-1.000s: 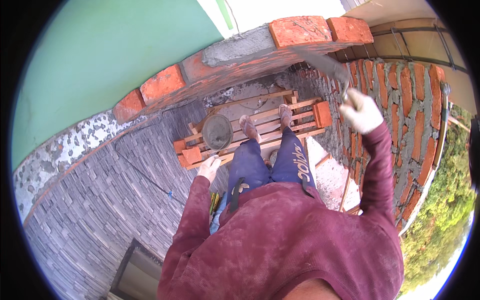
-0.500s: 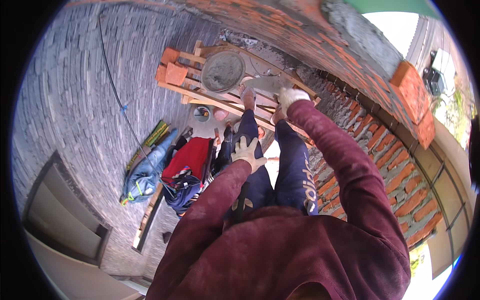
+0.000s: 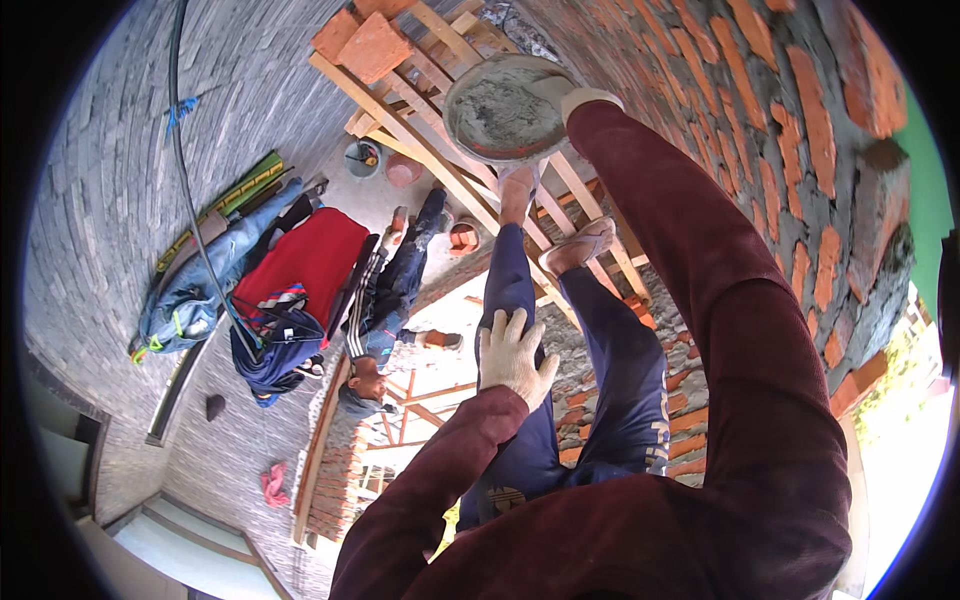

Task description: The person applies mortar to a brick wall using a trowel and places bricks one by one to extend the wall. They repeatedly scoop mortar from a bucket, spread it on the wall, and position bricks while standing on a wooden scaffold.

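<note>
Honestly, you've got no packages, labels, signs or screens anywhere around you here, and no printed wrappers or boards show up on the ground below either.

This is an outdoor building site, up on a scaffold beside a house wall going up. An unfinished red-brick wall with grey mortar joints (image 3: 800, 150) rises close by, rough wooden scaffold planks (image 3: 440, 170) run underfoot, a round pan of wet grey mortar (image 3: 500, 110) sits there, and grey paving (image 3: 110, 180) lies far below.
</note>
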Tool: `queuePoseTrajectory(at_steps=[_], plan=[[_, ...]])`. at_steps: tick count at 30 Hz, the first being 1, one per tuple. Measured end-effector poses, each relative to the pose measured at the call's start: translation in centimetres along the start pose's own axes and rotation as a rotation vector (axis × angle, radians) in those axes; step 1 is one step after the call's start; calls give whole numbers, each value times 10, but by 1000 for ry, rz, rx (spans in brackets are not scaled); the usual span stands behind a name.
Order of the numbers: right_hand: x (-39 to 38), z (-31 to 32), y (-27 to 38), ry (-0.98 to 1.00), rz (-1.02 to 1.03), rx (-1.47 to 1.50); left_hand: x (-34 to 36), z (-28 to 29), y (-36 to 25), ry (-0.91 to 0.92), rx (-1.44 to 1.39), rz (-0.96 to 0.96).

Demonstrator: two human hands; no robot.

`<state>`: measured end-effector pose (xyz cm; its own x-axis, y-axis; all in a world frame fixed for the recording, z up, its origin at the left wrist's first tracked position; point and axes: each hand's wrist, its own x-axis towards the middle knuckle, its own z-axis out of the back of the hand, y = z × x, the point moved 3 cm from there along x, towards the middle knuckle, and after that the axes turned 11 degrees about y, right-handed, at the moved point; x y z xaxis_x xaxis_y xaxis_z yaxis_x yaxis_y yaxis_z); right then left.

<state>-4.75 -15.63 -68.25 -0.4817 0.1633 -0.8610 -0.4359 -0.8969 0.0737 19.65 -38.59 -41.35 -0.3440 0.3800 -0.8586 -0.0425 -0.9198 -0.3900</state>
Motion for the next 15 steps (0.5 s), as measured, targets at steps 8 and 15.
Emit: queuePoseTrajectory(at_steps=[8, 15], plan=[[14, -57, 10, 448, 276, -138, 4, 21, 9, -13, -127, 1], [18, -95, -11, 255, 436, 148, 8, 24, 12, 28, -100, -2]])
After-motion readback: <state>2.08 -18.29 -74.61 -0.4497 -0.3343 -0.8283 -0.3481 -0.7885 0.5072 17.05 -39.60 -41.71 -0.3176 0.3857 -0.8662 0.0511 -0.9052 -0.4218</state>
